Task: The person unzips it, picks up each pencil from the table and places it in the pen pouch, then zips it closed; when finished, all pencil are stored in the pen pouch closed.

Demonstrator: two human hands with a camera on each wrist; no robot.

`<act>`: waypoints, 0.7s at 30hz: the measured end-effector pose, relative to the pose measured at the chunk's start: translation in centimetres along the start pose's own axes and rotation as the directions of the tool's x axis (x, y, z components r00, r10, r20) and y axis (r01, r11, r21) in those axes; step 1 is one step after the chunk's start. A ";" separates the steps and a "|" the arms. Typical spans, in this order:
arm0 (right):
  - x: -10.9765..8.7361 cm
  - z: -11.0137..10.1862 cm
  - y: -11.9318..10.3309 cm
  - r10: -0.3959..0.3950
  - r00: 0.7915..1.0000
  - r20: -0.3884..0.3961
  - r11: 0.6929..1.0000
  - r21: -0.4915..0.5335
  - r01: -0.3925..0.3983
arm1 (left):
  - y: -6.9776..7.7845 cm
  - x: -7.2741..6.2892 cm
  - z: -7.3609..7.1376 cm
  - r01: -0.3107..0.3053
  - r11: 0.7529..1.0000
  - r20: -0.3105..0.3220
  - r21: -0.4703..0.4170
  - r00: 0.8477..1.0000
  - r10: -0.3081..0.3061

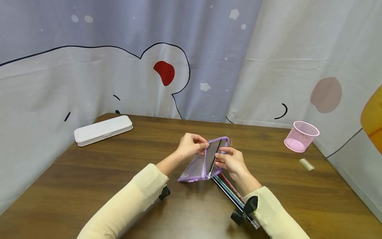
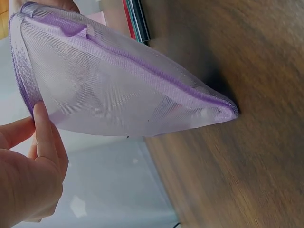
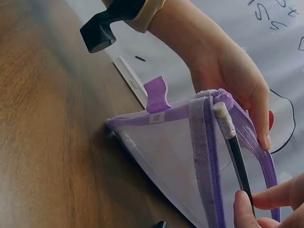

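Note:
A purple mesh zip pouch (image 1: 197, 167) stands propped on the table with its zipped mouth spread open. My left hand (image 1: 192, 146) pinches the far edge of that mouth between thumb and fingers; the left wrist view shows the same pinch on the pouch's purple rim. Between the thumb and fingers of my right hand (image 1: 232, 161) is a black pencil (image 3: 237, 156) with a white eraser end. It lies across the pouch's mouth, its eraser by the zip corner. Below the right forearm, several pencils (image 1: 228, 189) lie in a loose bundle on the table, partly hidden by the wrist camera.
On the wooden table (image 1: 143, 149), a white pencil box (image 1: 102, 130) with its lid closed lies at the back left. A pink mesh cup (image 1: 300, 136) stands at the back right, with a small pale eraser-like block (image 1: 306, 164) in front of it. A printed curtain (image 1: 209, 66) hangs behind.

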State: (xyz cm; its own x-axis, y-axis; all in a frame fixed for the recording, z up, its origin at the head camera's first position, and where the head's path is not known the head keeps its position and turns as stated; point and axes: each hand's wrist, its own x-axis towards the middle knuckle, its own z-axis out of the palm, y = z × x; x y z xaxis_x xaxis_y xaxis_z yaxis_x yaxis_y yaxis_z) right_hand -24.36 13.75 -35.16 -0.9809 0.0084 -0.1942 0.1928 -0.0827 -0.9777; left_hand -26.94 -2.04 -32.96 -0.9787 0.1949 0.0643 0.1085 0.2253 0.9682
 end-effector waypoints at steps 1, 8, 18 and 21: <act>0.0 0.0 0.0 -0.002 1.000 -0.006 1.000 -0.004 0.002 | 0.0 0.0 0.1 0.000 1.000 0.009 0.005 1.000 0.000; 0.2 0.4 0.2 -0.029 0.999 -0.021 0.998 -0.063 0.027 | 0.1 -0.2 0.2 0.017 0.999 0.066 -0.031 0.998 -0.015; -0.3 0.7 0.8 -0.084 0.996 0.028 0.983 -0.161 0.087 | 0.3 -0.1 0.1 0.024 0.997 0.044 -0.067 0.999 -0.021; -0.7 0.6 0.8 -0.107 0.993 0.057 0.974 -0.195 0.117 | 0.2 -0.1 0.0 0.024 0.997 0.028 -0.078 0.999 -0.022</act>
State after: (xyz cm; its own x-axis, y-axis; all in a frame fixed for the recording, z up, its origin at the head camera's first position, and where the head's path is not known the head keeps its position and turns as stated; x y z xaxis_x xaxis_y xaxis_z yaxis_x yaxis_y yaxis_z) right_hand -23.56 13.04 -35.74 -0.9958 -0.0394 -0.0832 0.0783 0.1143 -0.9904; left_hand -26.78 -2.03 -32.72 -0.9755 0.2168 0.0359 0.0707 0.1549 0.9854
